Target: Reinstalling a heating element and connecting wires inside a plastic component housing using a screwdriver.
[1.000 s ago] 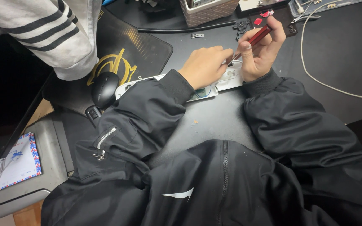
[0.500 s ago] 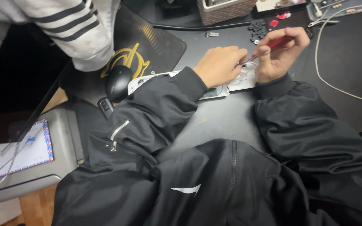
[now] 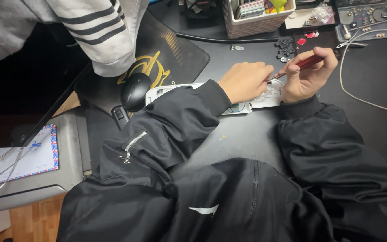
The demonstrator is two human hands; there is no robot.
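Observation:
A flat white device case (image 3: 265, 99) lies on the dark desk (image 3: 247, 139), mostly hidden under my forearm. My left hand (image 3: 243, 80) rests on top of it with curled fingers, pressing it down. My right hand (image 3: 307, 76) grips a red-handled screwdriver (image 3: 304, 64) like a pen. Its metal tip slants down to the left and meets the case beside my left fingers. Both arms wear black jacket sleeves.
A black mouse (image 3: 135, 91) sits on a dark mat with a yellow emblem (image 3: 157, 62). Behind stand a woven basket (image 3: 256, 20), small black parts (image 3: 285, 48), a parts tray (image 3: 372, 18) and a white cable (image 3: 359, 96). Another person's grey striped sleeve (image 3: 99, 31) hangs upper left.
My right hand has lowered the screwdriver from a raised position until its tip meets the case. The view has shifted, and my left hand has stayed on the case.

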